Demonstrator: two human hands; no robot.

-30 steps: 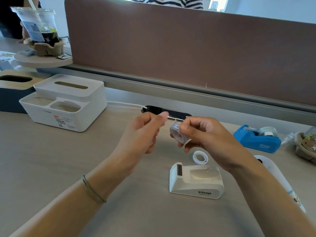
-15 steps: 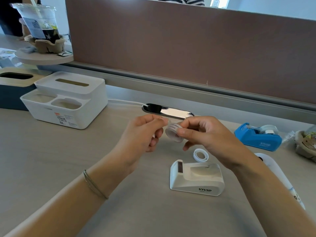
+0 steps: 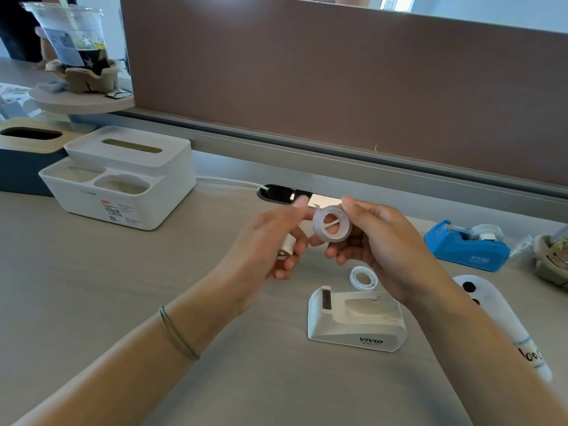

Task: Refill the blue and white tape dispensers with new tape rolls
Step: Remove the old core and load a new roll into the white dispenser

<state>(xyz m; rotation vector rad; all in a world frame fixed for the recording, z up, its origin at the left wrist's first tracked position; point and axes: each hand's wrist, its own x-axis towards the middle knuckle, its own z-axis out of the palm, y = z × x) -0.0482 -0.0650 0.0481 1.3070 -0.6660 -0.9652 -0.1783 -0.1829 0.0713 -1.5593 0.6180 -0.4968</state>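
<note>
Desk (image 3: 92, 302) pale grey, brown partition (image 3: 338, 87) behind. My right hand (image 3: 381, 250) grasps tape roll (image 3: 332, 224) above desk; left hand (image 3: 264, 241) pinches small white piece. White dispenser (image 3: 356, 321) empty below; blue dispenser (image 3: 467, 247) far right.

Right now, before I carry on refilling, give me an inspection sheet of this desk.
Surface: light grey desk, flat.
Job's things: clear tape roll held up; white tape dispenser with bare cradle; blue tape dispenser carrying a roll; small white plastic ring lying behind the white one.
Clutter: white tissue box organiser; iced drink cup; white handheld device.
Hands: right hand grips the roll; left hand pinches its edge, holding a small white piece.
Cables: white cable into desk port.
Surroundings: brown partition.
</note>
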